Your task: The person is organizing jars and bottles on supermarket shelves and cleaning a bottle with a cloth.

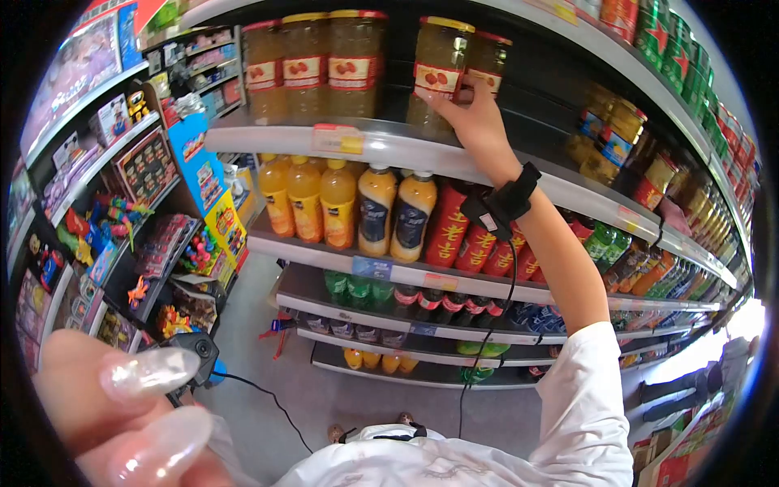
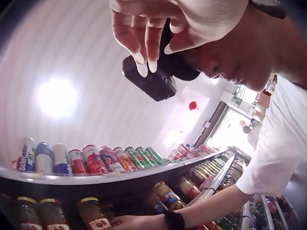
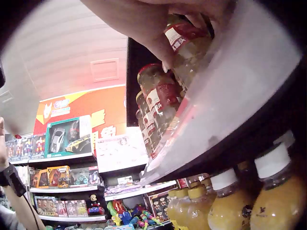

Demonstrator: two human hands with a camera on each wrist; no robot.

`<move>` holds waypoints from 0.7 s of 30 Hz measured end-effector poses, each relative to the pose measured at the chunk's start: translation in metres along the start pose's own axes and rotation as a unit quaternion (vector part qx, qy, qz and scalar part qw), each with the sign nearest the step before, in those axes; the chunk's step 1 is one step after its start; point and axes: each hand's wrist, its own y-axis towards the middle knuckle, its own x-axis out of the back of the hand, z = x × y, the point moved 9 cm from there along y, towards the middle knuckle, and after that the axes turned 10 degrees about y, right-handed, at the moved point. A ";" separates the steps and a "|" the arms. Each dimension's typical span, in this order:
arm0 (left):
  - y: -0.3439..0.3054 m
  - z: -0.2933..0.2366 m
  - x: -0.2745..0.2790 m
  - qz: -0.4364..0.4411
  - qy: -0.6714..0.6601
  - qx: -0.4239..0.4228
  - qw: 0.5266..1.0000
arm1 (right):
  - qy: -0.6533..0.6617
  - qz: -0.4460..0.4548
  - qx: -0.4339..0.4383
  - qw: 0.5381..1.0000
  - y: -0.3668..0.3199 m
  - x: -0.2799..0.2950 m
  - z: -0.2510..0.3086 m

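Gripping the yellow-lidded jar (image 1: 438, 61), your right hand works at the front of the shelf (image 1: 389, 148); take that jar as the landmark. Well to its left stand the toy racks (image 1: 105, 168). Also to its left, and much nearer your face, your left hand (image 2: 192, 24) is raised at the black device (image 2: 148, 81) worn on your head. Its fingers are bent, the tips close together, but you cannot tell from these views whether they pinch the device or merely lie against it.

Next, left of the jar on the same shelf, comes a row of three similar jars (image 1: 305, 49), a gap apart from it. Lower and to its left are orange drink bottles (image 1: 303, 199).

At the jar itself, your right hand (image 1: 475, 122) reaches in from its right: the thumb lies over the front label, the fingers bend around the right side, pinching the body between them. Whether its base is lifted off the shelf is hard to tell. Expect it to be heavy for its size, stiff, smooth and breakable, being apparently glass and filled. The paper label should give your fingertips better purchase than bare glass; hold there, below the lid, rather than by the lid, and support the base if you can.

Just behind the jar and to its right, a second jar (image 1: 489, 57) sits close to your fingers, so a knock is possible. Farther right are jars with blue labels (image 1: 621, 138).
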 end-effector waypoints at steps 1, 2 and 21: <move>-0.004 0.003 0.005 -0.001 0.004 0.005 1.000 | -0.013 -0.007 -0.014 1.000 0.003 -0.006 -0.006; -0.009 0.005 0.011 -0.001 0.009 0.009 1.000 | -0.011 -0.002 -0.018 1.000 0.004 -0.013 -0.005; -0.017 0.033 0.015 -0.059 -0.055 -0.023 0.996 | 0.017 0.040 -0.040 0.998 0.008 -0.031 0.003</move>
